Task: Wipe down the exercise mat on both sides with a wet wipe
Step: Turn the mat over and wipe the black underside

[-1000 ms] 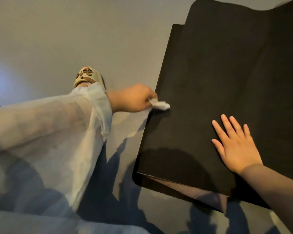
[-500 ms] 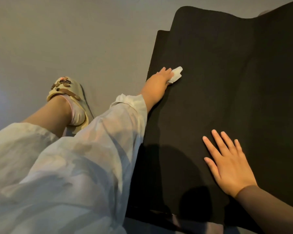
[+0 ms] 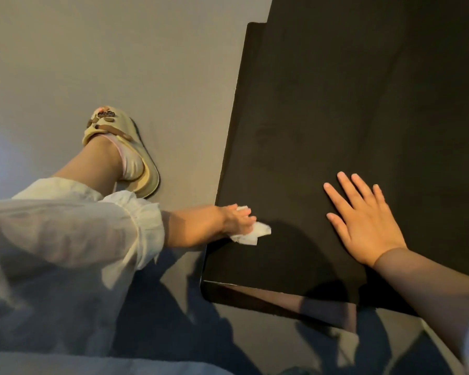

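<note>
A big black exercise mat (image 3: 336, 125) lies on the gray floor (image 3: 119, 63) and fills the right side of the view. It is folded over, so one layer sits on top of another, and the lower layer peeks out at the near edge and at the far left. Its long way runs from the near edge by the person up and away to the top of the view, leaning a bit to the right. The left hand (image 3: 236, 220) is at the mat's left edge, near the close corner, with its fingers curled around a crumpled white wet wipe (image 3: 251, 234) that touches the mat. The right hand (image 3: 363, 220) lies flat on the mat, fingers straight and spread, holding nothing. A foot in a tan sandal (image 3: 125, 150) stands on the floor, left of the mat.
</note>
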A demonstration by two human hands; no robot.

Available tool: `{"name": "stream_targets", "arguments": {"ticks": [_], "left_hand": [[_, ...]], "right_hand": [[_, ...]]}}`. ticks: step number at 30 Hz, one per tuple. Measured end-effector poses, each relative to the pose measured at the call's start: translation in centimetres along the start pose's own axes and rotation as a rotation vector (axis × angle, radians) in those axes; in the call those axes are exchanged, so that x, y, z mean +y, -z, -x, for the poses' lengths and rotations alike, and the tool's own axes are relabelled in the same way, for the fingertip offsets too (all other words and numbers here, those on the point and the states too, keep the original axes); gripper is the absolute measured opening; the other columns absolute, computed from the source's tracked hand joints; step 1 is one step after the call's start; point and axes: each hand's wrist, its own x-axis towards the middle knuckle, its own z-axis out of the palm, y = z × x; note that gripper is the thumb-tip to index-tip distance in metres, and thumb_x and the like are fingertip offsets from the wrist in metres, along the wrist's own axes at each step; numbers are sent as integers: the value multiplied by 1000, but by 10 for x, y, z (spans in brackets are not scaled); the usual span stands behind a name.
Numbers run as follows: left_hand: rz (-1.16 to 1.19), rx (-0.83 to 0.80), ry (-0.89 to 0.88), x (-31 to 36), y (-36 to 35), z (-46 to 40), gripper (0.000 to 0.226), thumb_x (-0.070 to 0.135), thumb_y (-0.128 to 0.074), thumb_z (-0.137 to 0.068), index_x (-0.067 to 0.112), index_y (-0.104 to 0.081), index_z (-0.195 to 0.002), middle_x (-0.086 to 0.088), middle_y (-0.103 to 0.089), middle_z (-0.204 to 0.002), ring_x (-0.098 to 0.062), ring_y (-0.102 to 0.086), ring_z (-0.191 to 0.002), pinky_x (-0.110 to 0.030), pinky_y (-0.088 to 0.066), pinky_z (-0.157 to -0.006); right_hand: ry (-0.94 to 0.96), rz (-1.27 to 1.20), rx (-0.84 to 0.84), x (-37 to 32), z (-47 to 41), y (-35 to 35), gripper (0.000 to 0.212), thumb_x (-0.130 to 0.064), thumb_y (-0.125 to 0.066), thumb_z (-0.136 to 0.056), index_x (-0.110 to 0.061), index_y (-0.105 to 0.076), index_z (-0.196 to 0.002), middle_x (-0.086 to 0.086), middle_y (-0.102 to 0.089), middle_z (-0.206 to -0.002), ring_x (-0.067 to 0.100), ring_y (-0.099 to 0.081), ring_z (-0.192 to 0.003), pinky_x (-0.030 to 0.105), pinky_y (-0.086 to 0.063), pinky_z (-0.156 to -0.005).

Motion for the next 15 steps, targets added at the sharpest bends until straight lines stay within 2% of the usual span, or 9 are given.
{"name": "stream_targets", "arguments": {"ticks": [1,4,5,7,8,10,12,13,15], "left_hand": [[-70,-81,30,9,-1,0,55,19,-37,-101,12,-13,-149,-8,-1,-158,-26,0,-144,-40,-2,-115],[-200,-164,-70,27,-31,11,62,9,-48,-95,5,-15,-147,-13,-5,-156,-29,-2,-143,-41,-5,-115],[-157,-193,-15,26,-43,15,59,9,-43,-97,4,-14,-147,-14,-6,-156,-29,-3,-144,-40,-7,-116],[132,-314,119,34,-49,29,48,7,-29,-101,2,-13,-147,-16,-12,-155,-29,-12,-144,-31,-25,-113],[231,-293,77,33,-48,33,45,7,-29,-102,2,-20,-145,-17,-23,-153,-28,-23,-141,-28,-35,-106],[220,-81,-7,22,-25,40,39,22,-47,-97,11,-47,-135,-10,-52,-135,-23,-48,-126,-31,-44,-98],[382,59,-106,10,10,44,27,27,-61,-90,19,-66,-115,-5,-67,-109,-19,-61,-108,-32,-53,-85],[472,127,-156,9,32,48,21,25,-61,-89,23,-68,-109,-1,-69,-101,-13,-65,-99,-25,-56,-73],[539,448,-230,3,73,49,25,15,-53,-93,24,-61,-115,3,-64,-100,-4,-64,-80,-16,-53,-58]], "right_hand": [[-3,2,0,0,0,-1,61,-46,-16,-93,-20,-31,-145,12,-30,-152,34,-25,-140,54,-24,-109],[-9,-3,18,2,0,-6,53,-50,-13,-98,-24,-14,-145,9,-22,-155,30,-17,-143,52,-19,-112],[-11,-2,19,2,0,-6,53,-50,-12,-97,-25,-12,-144,9,-22,-155,30,-17,-143,52,-18,-113],[-13,0,12,2,0,-6,53,-50,-13,-98,-24,-13,-144,9,-23,-155,31,-18,-143,52,-19,-112],[-13,3,7,1,0,-5,54,-49,-13,-97,-24,-13,-145,9,-23,-155,31,-18,-143,52,-18,-112],[-8,12,4,2,0,-6,53,-49,-12,-97,-26,-8,-144,7,-18,-157,29,-14,-144,50,-15,-113],[-4,3,6,2,1,-8,55,-48,-14,-93,-26,-7,-144,7,-17,-157,28,-13,-145,49,-13,-114],[-1,-2,11,2,1,-7,55,-48,-15,-93,-26,-7,-144,7,-17,-157,28,-13,-145,49,-12,-114],[4,9,6,2,1,-8,56,-48,-16,-93,-27,-5,-144,5,-14,-158,26,-9,-145,47,-9,-114]]}}
